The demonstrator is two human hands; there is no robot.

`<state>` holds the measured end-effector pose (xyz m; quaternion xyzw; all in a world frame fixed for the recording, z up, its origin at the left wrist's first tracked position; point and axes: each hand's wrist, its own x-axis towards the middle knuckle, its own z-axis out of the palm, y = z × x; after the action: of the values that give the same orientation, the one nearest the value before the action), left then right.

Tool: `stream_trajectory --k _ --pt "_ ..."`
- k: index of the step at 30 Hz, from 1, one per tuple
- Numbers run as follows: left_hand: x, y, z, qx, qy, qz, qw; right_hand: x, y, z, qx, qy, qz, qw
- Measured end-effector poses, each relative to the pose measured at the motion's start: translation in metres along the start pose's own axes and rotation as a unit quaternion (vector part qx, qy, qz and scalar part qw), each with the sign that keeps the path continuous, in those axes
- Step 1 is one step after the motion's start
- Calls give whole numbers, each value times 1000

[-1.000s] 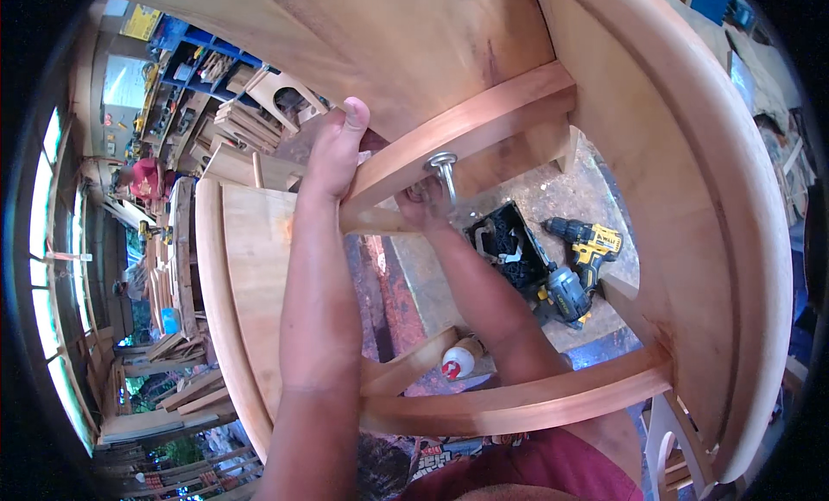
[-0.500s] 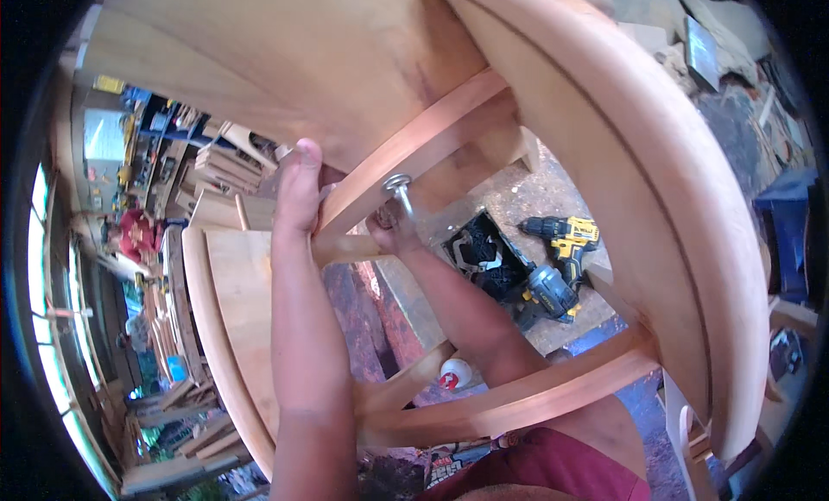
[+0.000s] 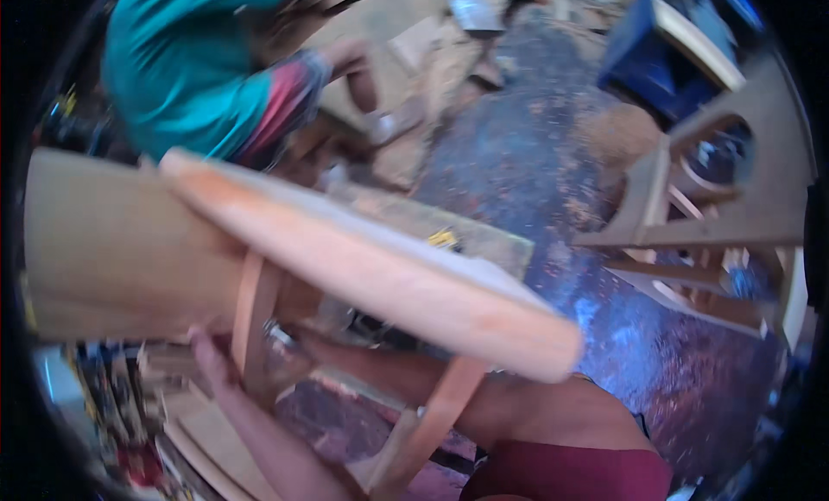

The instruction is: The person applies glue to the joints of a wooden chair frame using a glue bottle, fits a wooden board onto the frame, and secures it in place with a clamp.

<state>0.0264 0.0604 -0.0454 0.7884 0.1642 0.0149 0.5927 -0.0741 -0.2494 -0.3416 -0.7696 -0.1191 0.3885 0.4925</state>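
A pale wooden furniture frame, with a thick curved rail (image 3: 371, 272), a broad panel (image 3: 121, 251) and a crossbar (image 3: 253, 320), stands tilted before me. My left hand (image 3: 216, 361) is closed against the frame where crossbar and panel meet, the thumb up on the panel side and the fingers partly hidden behind wood. On the inner side of the crossbar, my right hand (image 3: 292, 359) is closed around a metal tool with a round head (image 3: 278, 334). The tool's head lies close to the crossbar; blur hides whether they touch. A second crossbar (image 3: 440, 423) joins the rail nearer my body.
A co-worker in a teal shirt (image 3: 186, 69) bends over boards at the far left. Behind the rail is a work surface (image 3: 492, 238) with a yellow item (image 3: 442, 238), partly hidden. Wooden chair frames (image 3: 699, 233) and a blue container (image 3: 665, 61) stand at the right.
My view has swung to the right, so the frame and both hands now appear farther left and lower. The co-worker has come into view. Both hands stay at the crossbar.
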Motion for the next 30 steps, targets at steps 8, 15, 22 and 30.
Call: stream_trajectory --k 8,15,22,30 --pt "-21 22 45 -111 26 -37 993 -188 126 -10 10 -91 165 982" --pt "-34 58 100 18 34 4 999 -176 26 33 220 -246 29 944" --pt "-28 69 127 85 1 83 993 -144 -36 59 263 -332 -8 906" --pt "-32 79 136 112 -21 119 986 -300 25 36 144 -148 18 978"
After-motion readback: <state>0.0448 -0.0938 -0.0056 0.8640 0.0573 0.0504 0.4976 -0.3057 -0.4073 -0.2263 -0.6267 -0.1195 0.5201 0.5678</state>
